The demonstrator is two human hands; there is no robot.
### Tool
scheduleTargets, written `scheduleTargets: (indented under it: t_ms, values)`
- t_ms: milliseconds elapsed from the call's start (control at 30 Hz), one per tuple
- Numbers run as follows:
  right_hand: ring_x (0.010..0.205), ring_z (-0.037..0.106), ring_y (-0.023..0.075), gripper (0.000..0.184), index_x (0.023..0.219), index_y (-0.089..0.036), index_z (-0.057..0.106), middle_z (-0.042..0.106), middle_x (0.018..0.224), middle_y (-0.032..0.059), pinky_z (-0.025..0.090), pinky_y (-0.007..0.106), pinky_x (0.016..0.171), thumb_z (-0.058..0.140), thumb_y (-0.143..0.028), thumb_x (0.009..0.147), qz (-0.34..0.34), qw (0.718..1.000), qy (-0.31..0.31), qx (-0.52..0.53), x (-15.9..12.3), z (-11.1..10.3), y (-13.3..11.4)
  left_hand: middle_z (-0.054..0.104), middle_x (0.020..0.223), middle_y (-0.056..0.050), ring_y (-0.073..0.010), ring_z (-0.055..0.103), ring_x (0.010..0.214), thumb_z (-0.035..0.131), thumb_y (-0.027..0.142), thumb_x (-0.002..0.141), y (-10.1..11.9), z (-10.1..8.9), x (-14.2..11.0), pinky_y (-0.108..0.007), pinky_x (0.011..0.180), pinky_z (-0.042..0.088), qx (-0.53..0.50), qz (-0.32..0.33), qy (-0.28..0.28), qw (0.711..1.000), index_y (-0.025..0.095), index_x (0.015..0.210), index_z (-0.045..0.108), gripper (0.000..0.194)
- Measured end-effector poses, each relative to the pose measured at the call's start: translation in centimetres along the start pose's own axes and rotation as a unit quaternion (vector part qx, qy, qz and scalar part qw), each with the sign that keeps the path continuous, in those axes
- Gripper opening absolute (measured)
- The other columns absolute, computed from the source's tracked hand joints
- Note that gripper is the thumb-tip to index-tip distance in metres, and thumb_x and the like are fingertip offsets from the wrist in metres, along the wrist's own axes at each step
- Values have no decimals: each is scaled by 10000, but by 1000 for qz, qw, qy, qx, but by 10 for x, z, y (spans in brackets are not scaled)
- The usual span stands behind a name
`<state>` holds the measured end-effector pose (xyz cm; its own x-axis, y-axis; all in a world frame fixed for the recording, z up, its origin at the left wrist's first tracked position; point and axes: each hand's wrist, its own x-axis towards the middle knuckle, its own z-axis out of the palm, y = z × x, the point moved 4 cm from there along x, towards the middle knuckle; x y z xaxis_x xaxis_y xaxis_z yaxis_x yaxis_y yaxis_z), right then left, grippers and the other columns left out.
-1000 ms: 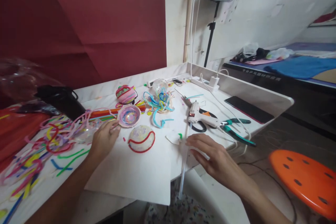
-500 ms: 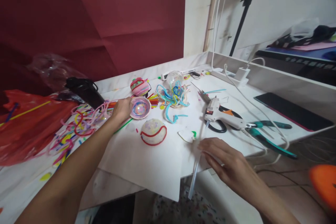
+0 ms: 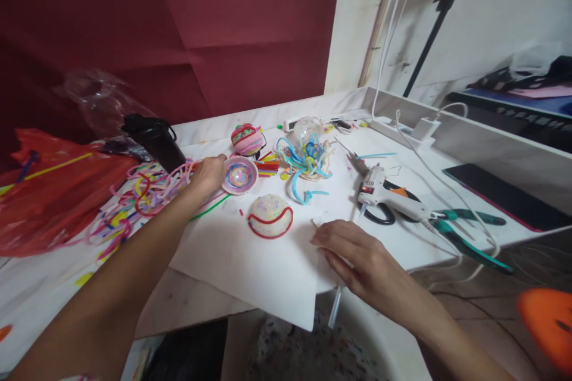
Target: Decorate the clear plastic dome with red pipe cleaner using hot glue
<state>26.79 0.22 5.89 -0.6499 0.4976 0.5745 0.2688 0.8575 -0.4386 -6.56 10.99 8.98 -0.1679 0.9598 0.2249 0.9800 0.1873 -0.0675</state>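
My left hand [image 3: 209,175] is closed on the rim of a painted half-ball [image 3: 240,175], its hollow swirled pink, blue and orange towards me. My right hand [image 3: 351,248] hovers low over the table's front, fingers stretched forward, thumb slightly apart. The tip of a small white piece [image 3: 315,222] peeks out beyond those fingertips; the rest is hidden. A pale dome [image 3: 270,215] with a red pipe-cleaner outline sits on white paper [image 3: 268,277] between my hands. Behind my right hand lies a white glue gun [image 3: 388,195]; its clear glue stick [image 3: 335,308] passes beneath my hand.
Behind are a pink banded ball [image 3: 248,139], a clear ball [image 3: 308,128] and blue pipe cleaners [image 3: 308,158]. Loose pipe cleaners [image 3: 143,193], a black bottle [image 3: 152,141] and a red bag [image 3: 53,202] crowd the left. Green-handled pliers [image 3: 469,241], a phone [image 3: 504,195] and cords lie right.
My right hand has moved left and forward, covering most of the white piece with a green mark. My left hand has drawn the painted half-ball slightly left. The view has shifted a little.
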Motion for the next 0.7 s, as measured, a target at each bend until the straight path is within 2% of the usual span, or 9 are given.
scheduleTargets:
  t_ms: [67, 133, 233, 300, 400, 500, 600, 700]
  values:
    - [975, 667, 231, 224, 1130, -188, 624, 697, 1047, 117, 581, 376, 835, 469, -94, 999, 7, 1000, 0, -1, -2, -1, 0, 668, 1204, -251, -378, 617, 1155, 415, 225, 941, 5, -5, -14, -481, 952, 461, -13, 45, 25, 999, 96, 1216, 643, 380]
    - [974, 671, 232, 238, 1136, -195, 627, 701, 1043, 117, 585, 372, 830, 473, -86, 990, 12, 1000, -3, -3, -4, -2, 1, 654, 1235, -221, -345, 568, 1234, 376, 230, 969, 10, -5, -32, -474, 1049, 406, -39, 113, 18, 993, 122, 1156, 669, 364]
    - [972, 680, 233, 244, 1134, -195, 630, 708, 1034, 117, 592, 371, 830, 478, -79, 983, 14, 1000, -9, -9, -7, -1, 2, 716, 1122, -97, -229, 646, 1100, 447, 284, 961, 16, 7, -61, -320, 981, 462, -91, 231, -59, 967, 208, 1031, 716, 288]
    - [972, 685, 231, 252, 1142, -202, 633, 713, 1031, 112, 596, 375, 838, 483, -80, 981, 8, 1000, -10, -7, -8, 2, 1, 721, 1088, -65, -206, 669, 1006, 497, 282, 926, 17, 18, -73, -286, 876, 491, -116, 267, -97, 952, 232, 1002, 721, 242]
    - [987, 687, 228, 289, 1183, -212, 628, 717, 1045, 108, 601, 378, 856, 488, -72, 972, -3, 1000, -14, 4, -10, 6, -3, 706, 994, -63, -209, 660, 901, 514, 256, 883, 17, 29, -75, -286, 762, 479, -144, 268, -121, 945, 227, 924, 712, 205]
    - [1006, 684, 234, 292, 1191, -208, 625, 716, 1061, 110, 604, 384, 860, 495, -71, 969, -1, 1000, -16, -3, -13, 7, -7, 677, 891, -52, -206, 633, 821, 526, 277, 857, 17, 32, -70, -291, 729, 457, -180, 245, -130, 944, 219, 785, 675, 175]
    - [1009, 684, 234, 255, 1154, -196, 630, 716, 1058, 114, 607, 381, 855, 497, -77, 972, 2, 1000, -13, -17, -15, 5, -8, 670, 837, -45, -205, 620, 813, 529, 287, 834, 17, 30, -71, -300, 760, 454, -228, 199, -124, 945, 214, 707, 632, 180]
    - [1006, 688, 231, 245, 1135, -191, 635, 720, 1048, 114, 610, 375, 849, 495, -75, 971, 3, 1000, -14, -19, -15, 4, -9, 687, 782, -31, -200, 626, 788, 518, 310, 828, 17, 34, -80, -292, 727, 460, -284, 123, -118, 944, 213, 726, 635, 183]
